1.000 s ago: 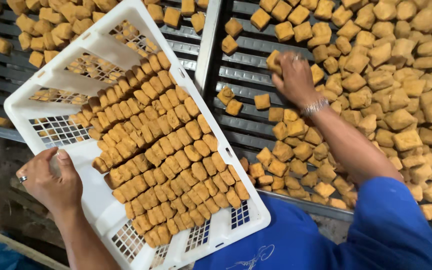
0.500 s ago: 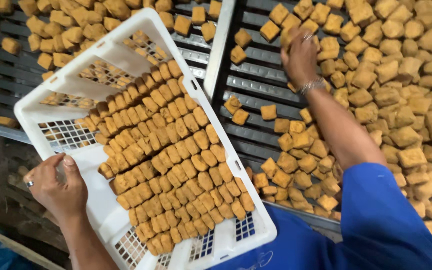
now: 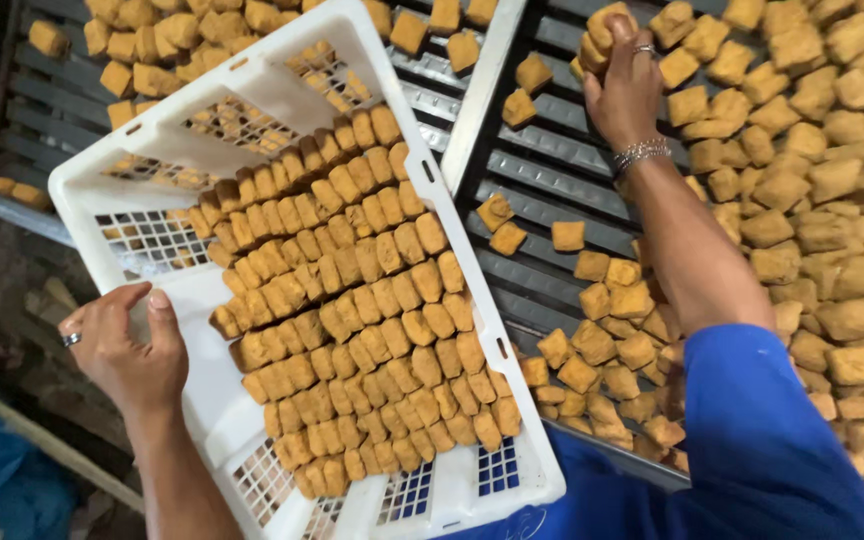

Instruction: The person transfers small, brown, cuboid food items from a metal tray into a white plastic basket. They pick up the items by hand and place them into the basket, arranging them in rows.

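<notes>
Here the left hand (image 3: 127,350) grips the near rim of the white crate (image 3: 202,130), fingers curled over its edge. Beyond the crate, the right hand (image 3: 627,85) is closed around golden fried tofu cubes (image 3: 600,35) above the metal rack (image 3: 552,180).

Soft, even daylight fills the view, without harsh shadows. The white crate (image 3: 202,400) reads bright, nearly washed out along its rim. The lower-left corner falls dim. Focus is sharp at the centre; the edges stretch and soften slightly.

Left hand (image 3: 127,350) clamped, right hand (image 3: 624,85) outstretched
</notes>
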